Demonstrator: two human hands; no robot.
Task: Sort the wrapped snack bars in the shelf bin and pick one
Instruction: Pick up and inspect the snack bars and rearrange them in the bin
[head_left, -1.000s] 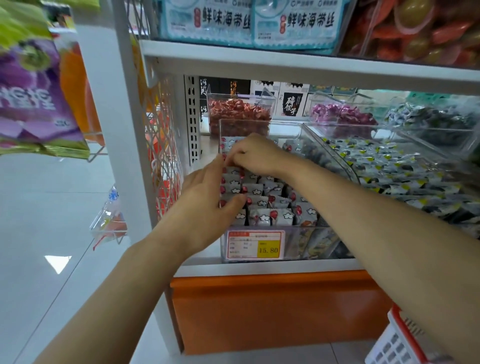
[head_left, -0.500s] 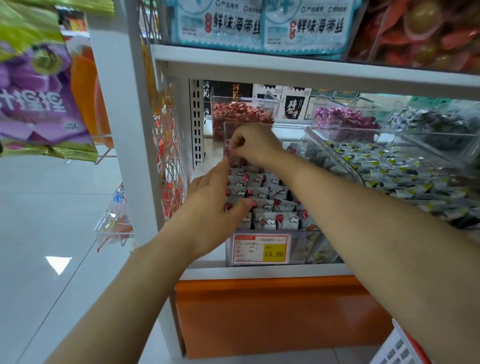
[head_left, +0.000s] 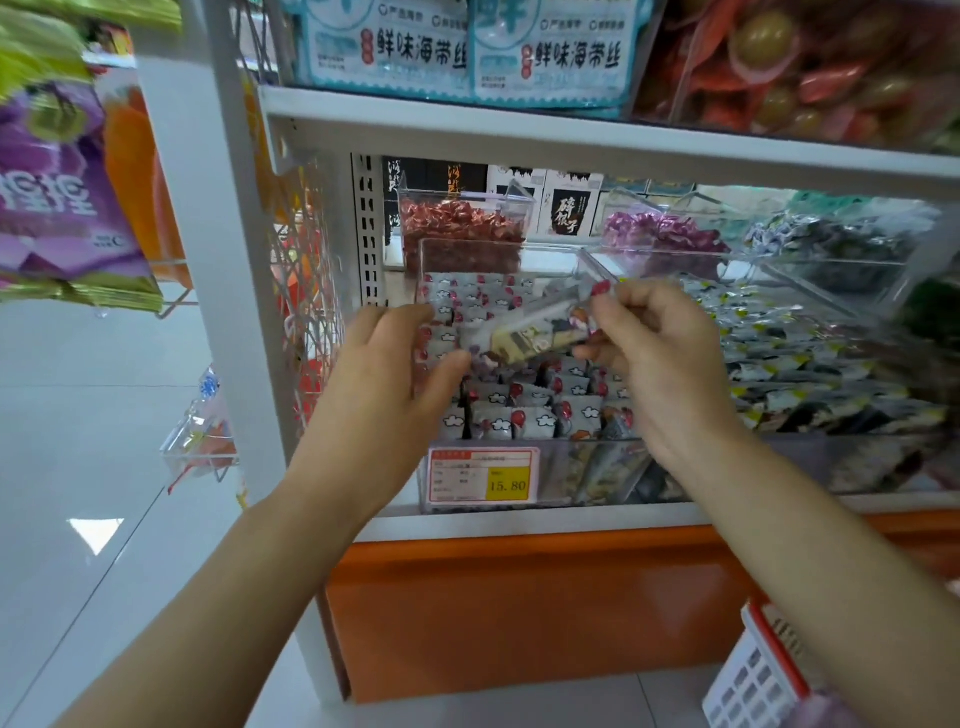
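Our right hand (head_left: 660, 364) is no longer down among the rowed bars (head_left: 519, 415). It holds 1 snack bar (head_left: 524, 332) above the shelf bin (head_left: 571, 467), its grip pinching the bar's right end. Our left hand (head_left: 395, 384), grip wide, hovers just beside the other end. We judge the pick made.

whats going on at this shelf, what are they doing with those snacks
A person is working at a clear shelf bin of wrapped snacks. The right hand pinches one snack bar by its end and holds it above the rows of bars standing in the bin. The left hand is open beside the bar's other end; contact there is unclear. A price tag reading 15.80 sits on the bin's front.
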